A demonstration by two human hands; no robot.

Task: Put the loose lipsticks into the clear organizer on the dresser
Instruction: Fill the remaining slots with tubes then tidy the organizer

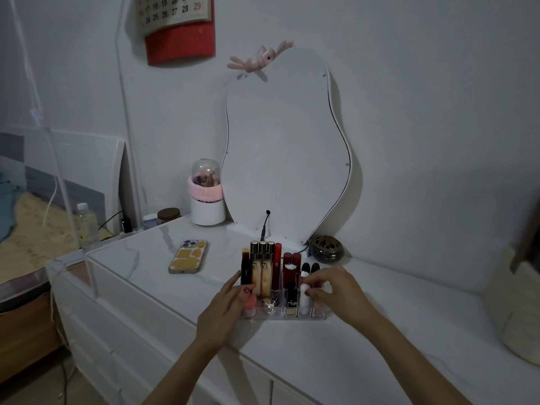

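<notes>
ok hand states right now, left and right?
Left hand: open, fingers straight against the left end of the clear organizer.
Right hand: pinching the white lipstick standing in a front slot.

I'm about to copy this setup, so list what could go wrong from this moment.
1. The right hand pinches a white lipstick among crowded tubes; it might knock over the red lipsticks behind.
2. The left hand rests against the clear organizer, which sits near the dresser edge; a push might slide it.
</notes>
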